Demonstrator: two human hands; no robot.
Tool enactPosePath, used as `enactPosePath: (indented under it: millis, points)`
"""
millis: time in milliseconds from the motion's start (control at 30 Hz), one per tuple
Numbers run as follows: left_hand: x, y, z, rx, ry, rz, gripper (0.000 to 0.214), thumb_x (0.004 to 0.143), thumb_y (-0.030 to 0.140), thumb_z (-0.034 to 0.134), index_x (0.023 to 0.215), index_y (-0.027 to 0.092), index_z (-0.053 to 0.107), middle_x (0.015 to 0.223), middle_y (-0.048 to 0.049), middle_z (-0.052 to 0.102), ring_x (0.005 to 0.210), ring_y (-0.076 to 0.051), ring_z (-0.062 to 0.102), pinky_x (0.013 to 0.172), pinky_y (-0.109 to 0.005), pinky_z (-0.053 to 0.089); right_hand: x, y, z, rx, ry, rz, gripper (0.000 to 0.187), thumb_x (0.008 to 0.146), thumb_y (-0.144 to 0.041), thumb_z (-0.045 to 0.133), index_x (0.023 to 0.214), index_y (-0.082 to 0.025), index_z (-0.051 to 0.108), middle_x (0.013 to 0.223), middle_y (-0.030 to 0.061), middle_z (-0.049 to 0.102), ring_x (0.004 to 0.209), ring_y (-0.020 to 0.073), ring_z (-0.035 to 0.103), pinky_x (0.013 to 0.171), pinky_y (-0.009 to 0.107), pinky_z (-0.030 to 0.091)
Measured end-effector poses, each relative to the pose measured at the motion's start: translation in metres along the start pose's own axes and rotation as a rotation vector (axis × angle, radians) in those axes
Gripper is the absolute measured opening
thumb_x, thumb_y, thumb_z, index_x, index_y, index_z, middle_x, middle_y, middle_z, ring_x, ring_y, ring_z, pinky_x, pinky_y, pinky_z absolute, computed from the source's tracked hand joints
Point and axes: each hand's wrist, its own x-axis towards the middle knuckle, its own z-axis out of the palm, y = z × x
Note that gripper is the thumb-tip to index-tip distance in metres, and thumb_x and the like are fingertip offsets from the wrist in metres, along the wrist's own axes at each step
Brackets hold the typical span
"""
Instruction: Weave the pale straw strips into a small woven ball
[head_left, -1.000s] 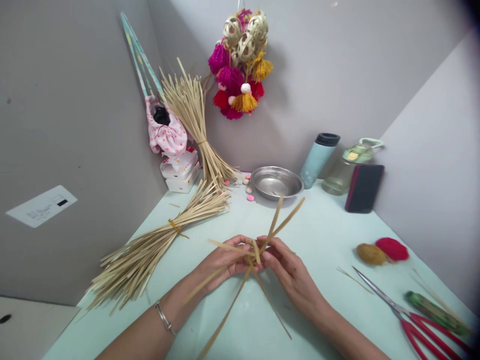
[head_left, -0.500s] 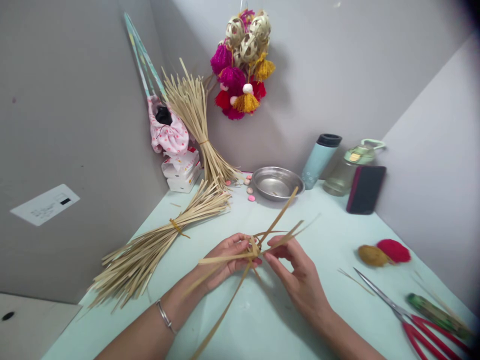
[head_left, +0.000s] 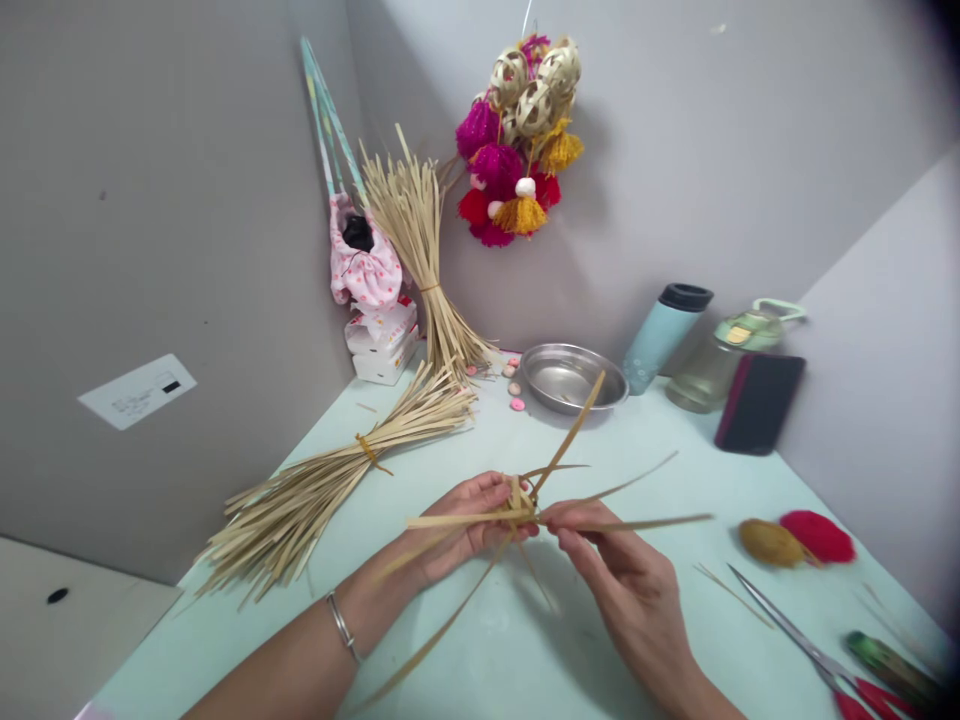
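Above the pale green table (head_left: 660,480), both hands hold a small crossing of thin straw strips (head_left: 525,497). My left hand (head_left: 461,520) pinches the crossing point from the left, its fingers closed around it. My right hand (head_left: 630,585) pinches one strip near the crossing, fingers closed; that strip runs out flat to the right. Other strip ends stick up toward the steel bowl (head_left: 574,377) and down toward me. A bracelet (head_left: 342,628) sits on my left wrist.
A tied straw bundle (head_left: 337,475) lies at left; another (head_left: 420,250) leans in the corner by white boxes (head_left: 382,340). Woven balls with tassels (head_left: 521,140) hang on the wall. Two bottles (head_left: 664,325), a dark phone (head_left: 757,402), yarn pompoms (head_left: 795,540) and red-handled scissors (head_left: 825,660) are at right.
My right hand has pulled one strip from pointing up and back to lying flat toward the right. The view has shifted left, so everything sits further right in the frame.
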Motion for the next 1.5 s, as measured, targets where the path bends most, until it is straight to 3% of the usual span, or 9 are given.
enactPosePath:
  millis: [167, 333, 433, 600, 833, 1000, 1100, 1267, 1500]
  points:
    - [0.0011, -0.0025, -0.0042, -0.034, -0.009, 0.049, 0.027, 0.084, 0.033, 0.068, 0.102, 0.013, 0.061, 0.101, -0.0088, 0.067, 0.085, -0.015, 0.068, 0.085, -0.027, 0.051, 0.0023, -0.0003, 0.0008, 0.022, 0.044, 0.194, 0.018, 0.093, -0.035, 0.057, 0.090, -0.023, 0.069, 0.082, 0.0027, 0.070, 0.073, 0.0175, 0.063, 0.070, 0.027, 0.051]
    - [-0.0017, -0.0018, -0.0017, 0.004, -0.016, 0.028, 0.032, 0.080, 0.033, 0.072, 0.101, 0.014, 0.058, 0.098, -0.0096, 0.068, 0.087, -0.016, 0.068, 0.091, -0.033, 0.049, 0.0058, -0.0010, -0.0004, 0.008, 0.035, 0.219, 0.022, 0.091, -0.038, 0.060, 0.079, -0.021, 0.068, 0.077, 0.0030, 0.070, 0.067, 0.0175, 0.062, 0.065, 0.027, 0.051]
    - [-0.0040, 0.0000, 0.0021, 0.011, -0.003, 0.025, 0.034, 0.079, 0.036, 0.074, 0.100, 0.014, 0.058, 0.094, -0.0085, 0.069, 0.082, -0.015, 0.068, 0.089, -0.032, 0.049, 0.0053, -0.0040, -0.0004, -0.040, -0.007, 0.139, 0.019, 0.088, -0.035, 0.063, 0.078, -0.022, 0.071, 0.078, 0.0038, 0.071, 0.069, 0.0190, 0.063, 0.063, 0.027, 0.052]
    - [-0.0030, -0.0002, 0.0027, 0.039, 0.055, 0.023, 0.038, 0.075, 0.037, 0.077, 0.098, 0.013, 0.060, 0.091, -0.0071, 0.069, 0.079, -0.014, 0.067, 0.083, -0.030, 0.049, 0.0057, -0.0059, 0.0016, -0.103, -0.094, -0.021, 0.016, 0.091, -0.030, 0.059, 0.088, -0.025, 0.074, 0.090, 0.0063, 0.073, 0.083, 0.0227, 0.067, 0.073, 0.030, 0.054]
    - [0.0010, -0.0079, -0.0008, 0.152, 0.112, 0.070, 0.042, 0.073, 0.040, 0.078, 0.102, 0.016, 0.061, 0.092, -0.0057, 0.067, 0.080, -0.015, 0.065, 0.078, -0.029, 0.049, 0.0069, -0.0029, 0.0016, -0.171, -0.102, -0.036, 0.012, 0.090, -0.025, 0.061, 0.091, -0.026, 0.074, 0.088, 0.0057, 0.072, 0.082, 0.0219, 0.068, 0.073, 0.030, 0.055]
    - [0.0004, -0.0079, 0.0009, 0.201, 0.116, 0.042, 0.041, 0.071, 0.039, 0.078, 0.100, 0.015, 0.063, 0.089, -0.0036, 0.065, 0.075, -0.012, 0.061, 0.070, -0.025, 0.045, 0.0020, -0.0037, 0.0027, -0.275, -0.262, -0.212, 0.025, 0.091, -0.017, 0.058, 0.104, -0.030, 0.074, 0.105, 0.0083, 0.073, 0.096, 0.0230, 0.069, 0.079, 0.031, 0.057]
    - [-0.0003, -0.0066, 0.0026, 0.199, 0.118, 0.014, 0.043, 0.070, 0.041, 0.078, 0.101, 0.015, 0.062, 0.085, -0.0036, 0.066, 0.073, -0.013, 0.061, 0.071, -0.026, 0.045, 0.0003, -0.0025, 0.0024, -0.354, -0.291, -0.287, 0.028, 0.092, -0.016, 0.056, 0.107, -0.030, 0.074, 0.112, 0.0088, 0.073, 0.100, 0.0235, 0.070, 0.080, 0.031, 0.059]
    - [-0.0016, -0.0054, 0.0051, 0.194, 0.114, 0.025, 0.043, 0.070, 0.042, 0.078, 0.100, 0.015, 0.061, 0.091, -0.0057, 0.067, 0.075, -0.013, 0.064, 0.074, -0.027, 0.047, -0.0004, -0.0014, 0.0018, -0.384, -0.179, -0.276, 0.028, 0.092, -0.016, 0.053, 0.108, -0.029, 0.072, 0.118, 0.0097, 0.070, 0.102, 0.0243, 0.070, 0.082, 0.032, 0.058]
    - [0.0016, -0.0092, 0.0014, 0.252, 0.097, 0.103, 0.047, 0.069, 0.038, 0.080, 0.105, 0.015, 0.060, 0.095, -0.0084, 0.067, 0.078, -0.018, 0.066, 0.079, -0.034, 0.049, -0.0002, 0.0005, 0.0058, -0.324, -0.062, -0.098, 0.015, 0.095, -0.023, 0.053, 0.092, -0.026, 0.068, 0.090, 0.0070, 0.068, 0.081, 0.0212, 0.067, 0.070, 0.029, 0.053]
